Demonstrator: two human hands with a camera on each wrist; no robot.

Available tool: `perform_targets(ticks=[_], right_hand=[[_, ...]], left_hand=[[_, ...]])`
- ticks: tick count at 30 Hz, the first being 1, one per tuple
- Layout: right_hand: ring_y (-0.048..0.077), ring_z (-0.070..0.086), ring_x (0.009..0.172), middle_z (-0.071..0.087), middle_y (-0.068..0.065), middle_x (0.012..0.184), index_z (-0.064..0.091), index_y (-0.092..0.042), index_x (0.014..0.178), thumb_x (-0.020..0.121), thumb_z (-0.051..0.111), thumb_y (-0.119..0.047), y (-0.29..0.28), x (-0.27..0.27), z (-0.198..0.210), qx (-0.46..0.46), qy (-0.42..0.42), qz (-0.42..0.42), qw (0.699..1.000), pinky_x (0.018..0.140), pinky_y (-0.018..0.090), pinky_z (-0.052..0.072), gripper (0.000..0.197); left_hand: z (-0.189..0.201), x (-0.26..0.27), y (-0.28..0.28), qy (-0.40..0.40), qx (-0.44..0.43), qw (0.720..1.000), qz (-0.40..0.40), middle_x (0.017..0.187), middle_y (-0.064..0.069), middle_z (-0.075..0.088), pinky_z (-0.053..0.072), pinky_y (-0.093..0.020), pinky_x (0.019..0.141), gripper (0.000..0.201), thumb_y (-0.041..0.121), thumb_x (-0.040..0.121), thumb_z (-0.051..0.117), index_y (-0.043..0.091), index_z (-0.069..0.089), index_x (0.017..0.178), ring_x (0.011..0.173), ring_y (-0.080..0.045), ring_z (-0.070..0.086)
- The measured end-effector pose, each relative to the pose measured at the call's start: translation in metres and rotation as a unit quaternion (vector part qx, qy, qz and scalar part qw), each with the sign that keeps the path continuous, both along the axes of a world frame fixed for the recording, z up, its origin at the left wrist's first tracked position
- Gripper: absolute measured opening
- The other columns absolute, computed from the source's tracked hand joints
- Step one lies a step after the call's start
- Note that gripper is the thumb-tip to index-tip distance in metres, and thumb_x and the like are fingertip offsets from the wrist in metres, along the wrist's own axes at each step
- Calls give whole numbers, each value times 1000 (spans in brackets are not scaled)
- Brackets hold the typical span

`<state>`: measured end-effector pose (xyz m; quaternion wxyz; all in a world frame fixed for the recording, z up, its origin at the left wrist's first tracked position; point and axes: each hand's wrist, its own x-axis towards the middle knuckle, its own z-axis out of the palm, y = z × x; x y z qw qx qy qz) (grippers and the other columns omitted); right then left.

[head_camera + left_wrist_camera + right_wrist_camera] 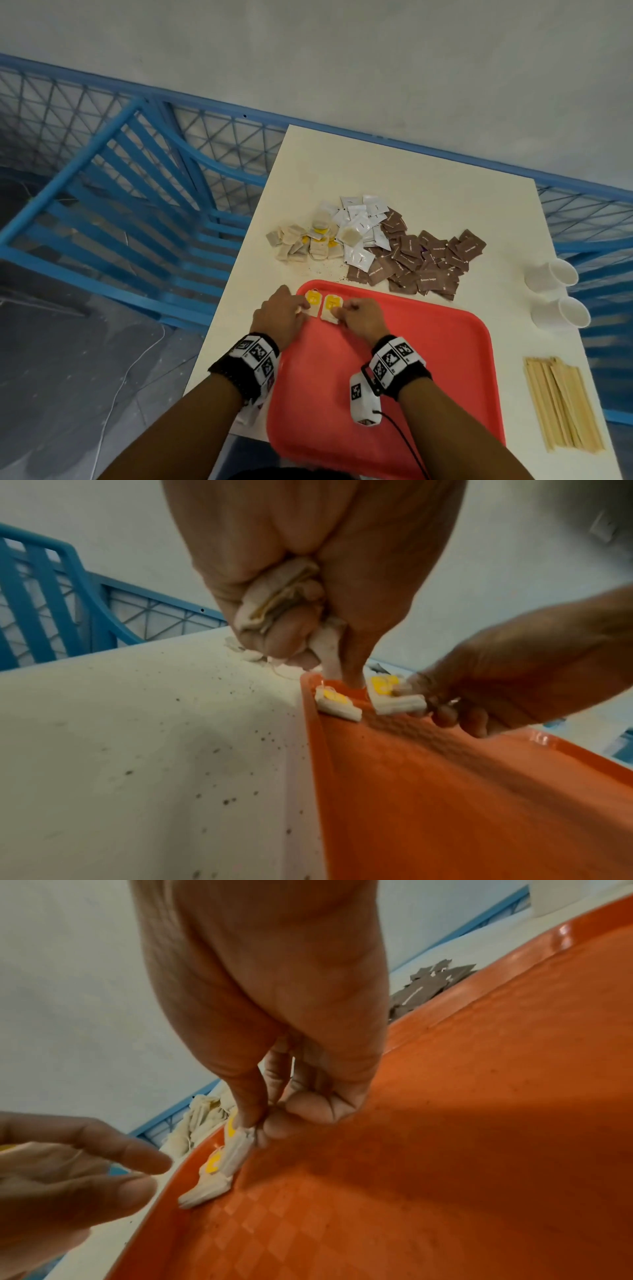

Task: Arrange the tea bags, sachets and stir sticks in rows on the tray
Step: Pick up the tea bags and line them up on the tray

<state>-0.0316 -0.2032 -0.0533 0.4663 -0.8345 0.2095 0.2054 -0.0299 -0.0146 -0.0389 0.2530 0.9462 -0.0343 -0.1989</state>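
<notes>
We are starting the tea bag row at the tray's (445, 359) far left corner. Right hand (361, 318) pinches the second tea bag (331, 307) beside the first tea bag (313, 301); left hand (281, 317) clutches spare bags (274, 607). Next, we judge: release it square, then set a spare alongside.

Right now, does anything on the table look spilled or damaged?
Yes. Dark specks lie scattered on the white table between the tea bag pile and the red tray, like loose tea. A bag may have leaked, though no tear is visible.
</notes>
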Motion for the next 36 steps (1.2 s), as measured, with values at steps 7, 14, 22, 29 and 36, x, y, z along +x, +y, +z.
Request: perform_targets(ticks=[7,14,22,29,36], right_hand=[[8,49,56,57,-3,62,56,-14,66,78,81,-19,14,11,-12,-79,-15,-34,996,49,20,36,29],[17,62,88,70,-2,92,66,-19,86,85,72,-25,18,9,-8,-93,-40,-45,994,79,29,48,8],[5,57,66,64,-12,70,69,-28,80,86,71,-17,8,-19,34,-21,-133,42,990,63,22,43,14],[3,54,69,63,-15,83,68,-28,102,84,76,-13,9,-61,121,73,-280,156,944,63,11,40,25],[3,50,59,60,-9,75,72,-22,97,77,83,-13,10,-71,141,109,-221,118,962,58,11,40,25]], left_hand=[[-11,12,-14,13,37,999,-18,116,-2,47,43,-40,85,16,33,95,60,28,68,108,103,-29,59],[-18,13,-19,-10,37,999,0,113,-2,49,43,-40,81,16,32,97,55,27,69,104,101,-31,59],[21,2,-1,77,-272,947,155,75,6,66,49,-32,63,32,51,91,64,21,74,92,70,-17,62],[72,-28,-2,367,-640,633,235,71,-18,57,31,-14,32,65,67,91,37,12,67,104,42,-18,49],[92,-40,-18,295,-626,697,189,77,-11,60,35,-15,33,54,53,97,43,4,59,115,42,-8,46]])
